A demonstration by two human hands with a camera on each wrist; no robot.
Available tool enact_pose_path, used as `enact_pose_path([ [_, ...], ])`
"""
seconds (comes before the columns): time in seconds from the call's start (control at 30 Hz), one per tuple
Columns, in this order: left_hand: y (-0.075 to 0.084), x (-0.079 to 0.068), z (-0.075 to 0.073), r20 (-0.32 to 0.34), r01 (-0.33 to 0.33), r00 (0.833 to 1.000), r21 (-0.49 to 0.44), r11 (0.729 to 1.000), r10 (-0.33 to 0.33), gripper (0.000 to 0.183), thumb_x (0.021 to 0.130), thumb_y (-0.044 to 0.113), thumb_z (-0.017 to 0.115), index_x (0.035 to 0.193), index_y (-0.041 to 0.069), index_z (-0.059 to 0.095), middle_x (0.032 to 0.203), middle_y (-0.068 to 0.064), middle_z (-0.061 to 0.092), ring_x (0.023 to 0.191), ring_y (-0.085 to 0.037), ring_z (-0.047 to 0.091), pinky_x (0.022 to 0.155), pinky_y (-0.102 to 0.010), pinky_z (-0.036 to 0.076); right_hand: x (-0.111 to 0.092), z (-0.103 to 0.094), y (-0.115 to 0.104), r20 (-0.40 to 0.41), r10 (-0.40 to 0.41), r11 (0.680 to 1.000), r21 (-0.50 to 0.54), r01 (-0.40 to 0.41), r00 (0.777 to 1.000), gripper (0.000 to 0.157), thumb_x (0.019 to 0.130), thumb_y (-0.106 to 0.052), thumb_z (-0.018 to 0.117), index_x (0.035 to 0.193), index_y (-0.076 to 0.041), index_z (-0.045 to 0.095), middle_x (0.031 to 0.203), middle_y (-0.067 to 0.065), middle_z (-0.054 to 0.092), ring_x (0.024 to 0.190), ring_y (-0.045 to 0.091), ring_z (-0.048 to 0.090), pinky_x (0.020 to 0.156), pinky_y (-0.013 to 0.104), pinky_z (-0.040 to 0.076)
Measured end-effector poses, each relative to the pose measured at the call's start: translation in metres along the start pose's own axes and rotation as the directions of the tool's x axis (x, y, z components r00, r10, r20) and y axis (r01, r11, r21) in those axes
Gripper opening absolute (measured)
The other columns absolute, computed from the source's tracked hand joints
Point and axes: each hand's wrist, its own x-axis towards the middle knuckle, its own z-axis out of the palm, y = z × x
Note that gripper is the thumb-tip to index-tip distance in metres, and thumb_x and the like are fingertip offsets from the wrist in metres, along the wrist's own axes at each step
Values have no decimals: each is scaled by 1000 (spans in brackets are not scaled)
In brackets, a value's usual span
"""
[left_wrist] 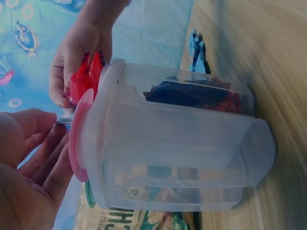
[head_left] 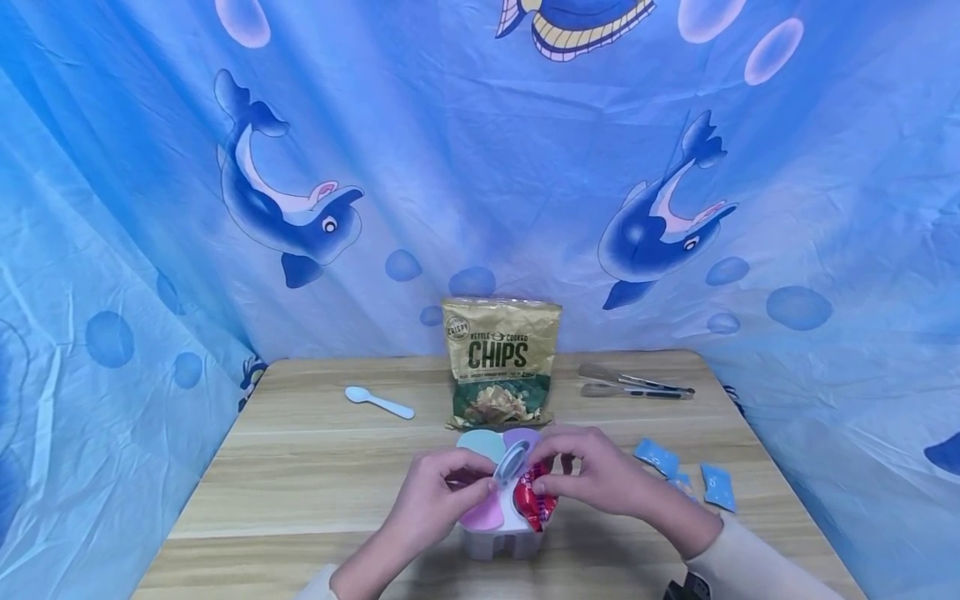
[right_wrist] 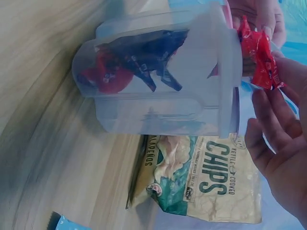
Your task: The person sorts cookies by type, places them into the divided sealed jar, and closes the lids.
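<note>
A clear compartmented container (left_wrist: 182, 143) stands on the table, its top bearing a pink lid (head_left: 483, 515), a teal lid (head_left: 482, 442) and a purple lid (head_left: 517, 436). Between thumb and finger my left hand (head_left: 444, 492) pinches the grey ring handle (head_left: 512, 461) at the top centre. My right hand (head_left: 588, 473) holds a red wrapped packet (head_left: 534, 500) over the front-right compartment, which has no lid on it. Through the wall of that compartment show a dark blue packet (right_wrist: 144, 50) and a red packet (right_wrist: 108, 72).
Behind the container a chips bag (head_left: 501, 367) stands upright. A pale blue spoon (head_left: 378, 402) lies at left, and tongs (head_left: 637, 385) lie at the back right. Several small blue sachets (head_left: 718, 487) are right of my right hand. A blue dolphin-print curtain (head_left: 480, 167) surrounds the table.
</note>
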Motion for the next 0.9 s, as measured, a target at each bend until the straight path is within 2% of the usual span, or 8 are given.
enact_pose_path([
  [0.13, 1, 0, 0, 3, 1, 1000, -2, 1000, -1, 15, 85, 13, 83, 97, 21, 80, 90, 8, 78, 79, -7, 72, 72, -27, 62, -1, 3, 1, -68, -41, 995, -97, 34, 997, 23, 90, -30, 80, 111, -26, 72, 99, -11, 66, 78, 6, 57, 61, 23, 53],
  [0.23, 1, 0, 0, 1, -1, 1000, -3, 1000, 1, 15, 84, 12, 83, 97, 21, 80, 90, 8, 77, 79, -7, 72, 72, -27, 62, -2, 4, 0, -79, -86, 988, -133, 75, 993, 17, 90, -29, 79, 104, -28, 70, 93, -13, 63, 73, 4, 54, 58, 20, 50],
  [0.37, 1, 0, 0, 0, 0, 1000, -12, 1000, 0, 15, 84, 12, 83, 96, 21, 80, 91, 8, 77, 79, -7, 72, 72, -27, 62, -5, 3, -3, -43, -131, 982, -141, 124, 990, 10, 91, -31, 79, 97, -31, 72, 95, -17, 63, 79, 5, 58, 60, 20, 50],
  [0.57, 0, 0, 0, 4, 2, 1000, -11, 1000, -2, 15, 85, 13, 83, 97, 20, 80, 91, 8, 77, 80, -8, 72, 72, -27, 62, -14, 1, -5, 8, -134, 967, -216, 133, 991, 23, 84, -39, 85, 103, -32, 73, 106, -19, 60, 89, 5, 60, 74, 22, 54],
  [0.8, 0, 0, -1, 7, 4, 1000, -13, 1000, -4, 14, 85, 13, 83, 97, 19, 80, 92, 7, 78, 81, -8, 72, 73, -27, 62, -15, 2, -6, 23, -231, 930, -289, 227, 973, 18, 88, -27, 83, 104, -28, 74, 107, -14, 60, 90, 6, 61, 77, 18, 53],
  [0.9, 0, 0, 0, 9, 3, 1000, -15, 1000, -3, 14, 85, 13, 83, 97, 19, 80, 92, 6, 78, 81, -8, 72, 73, -27, 62, -14, 2, -7, 48, -233, 921, -309, 236, 971, 16, 89, -25, 82, 103, -27, 74, 105, -15, 61, 90, 1, 60, 78, 16, 53],
])
